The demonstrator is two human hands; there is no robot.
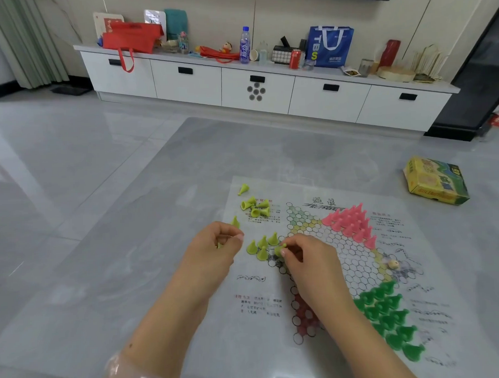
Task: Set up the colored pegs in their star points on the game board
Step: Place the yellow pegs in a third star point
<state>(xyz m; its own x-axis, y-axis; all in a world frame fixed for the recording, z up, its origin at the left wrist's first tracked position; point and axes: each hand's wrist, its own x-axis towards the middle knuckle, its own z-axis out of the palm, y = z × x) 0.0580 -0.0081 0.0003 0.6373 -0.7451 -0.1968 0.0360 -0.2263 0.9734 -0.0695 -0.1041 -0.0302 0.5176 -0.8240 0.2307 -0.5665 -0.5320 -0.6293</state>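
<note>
Yellow-green cone-shaped plastic pegs (pixel 262 246) on the thin printed star game board sheet (pixel 344 259), left star point partly filled.
Four yellow-green pegs stand upright at the left point. The right hand (pixel 303 260) pinches a fifth peg (pixel 280 248) just beside them; the left hand (pixel 216 245) is curled around more yellow-green pegs, number indeterminable. Loose pegs lie in a pile (pixel 254 208) at the sheet's upper left; one separate peg (pixel 243 189) lies beyond it. Pink pegs (pixel 352 223) fill the upper point; dark green pegs (pixel 391 316) fill the lower right point. A yellow cardboard box (pixel 434 181) lies well apart.
</note>
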